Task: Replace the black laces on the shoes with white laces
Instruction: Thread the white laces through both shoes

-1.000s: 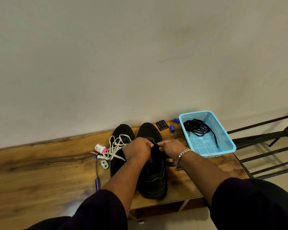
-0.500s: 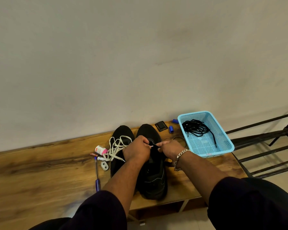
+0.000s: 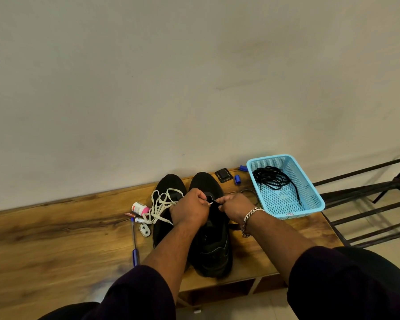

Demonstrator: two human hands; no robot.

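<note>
Two black fabric shoes sit side by side on the wood-grain table point(image 3: 56, 245), toes toward the wall. L shoe point(image 3: 169, 185): loose off-white flat lace point(image 3: 158, 207) piled over its eyelet area, spilling off the left side. R shoe point(image 3: 214, 250): both hands over the tongue. L hand point(image 3: 189, 210) fingers curled tight, pinching a lace end w/ a small white tip point(image 3: 210, 203); R hand point(image 3: 234, 207), silver chain bracelet point(image 3: 249, 218) at wrist, fingers curled, pinching the same short black strand from the other side. Hands nearly touching. Removed black round laces point(image 3: 273, 179) lie bundled in the light-blue plastic mesh basket point(image 3: 310, 204), at the table's right edge. Left of the shoes: small white bottle w/ pink cap point(image 3: 139, 208), blue pen point(image 3: 134, 245).
</note>
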